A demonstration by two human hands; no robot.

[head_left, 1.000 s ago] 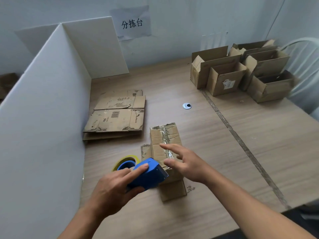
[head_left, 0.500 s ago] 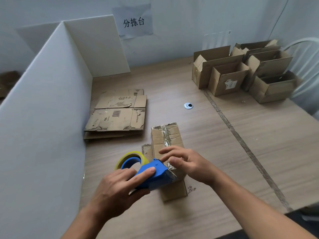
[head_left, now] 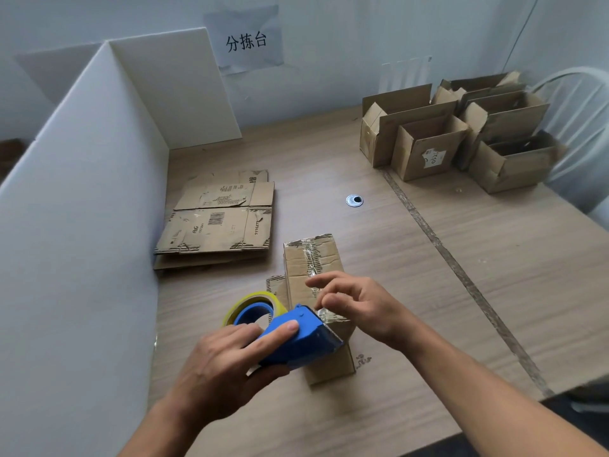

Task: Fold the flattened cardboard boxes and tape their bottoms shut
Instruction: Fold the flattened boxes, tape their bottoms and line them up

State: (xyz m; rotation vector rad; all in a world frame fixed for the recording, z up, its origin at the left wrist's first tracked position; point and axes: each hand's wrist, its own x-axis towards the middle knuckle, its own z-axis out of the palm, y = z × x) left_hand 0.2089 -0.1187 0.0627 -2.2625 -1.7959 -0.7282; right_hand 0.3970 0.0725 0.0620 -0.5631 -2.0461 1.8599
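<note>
A small folded cardboard box (head_left: 313, 258) stands on the wooden table (head_left: 494, 275), its flaps up and old tape along the seam. My left hand (head_left: 224, 367) grips a blue tape dispenser (head_left: 303, 341) with a yellowish tape roll (head_left: 250, 300), held against the box's near end. My right hand (head_left: 359, 308) hovers over the box with curled fingers, thumb and fingers pinching the clear tape end (head_left: 329, 316) at the dispenser's blade. A stack of flattened cardboard boxes (head_left: 214, 229) lies to the left, beyond the box.
A white foam-board divider (head_left: 82, 225) walls off the table's left side and back corner. Several folded open boxes (head_left: 425, 150) stand at the back right, beside a white chair (head_left: 583, 103). A metal cable grommet (head_left: 354, 200) sits mid-table. The table edge runs at the near right.
My right hand went from flat above the box to curled at the dispenser's blade, taking the tape end. My left hand lifted the dispenser slightly onto the box's near end.
</note>
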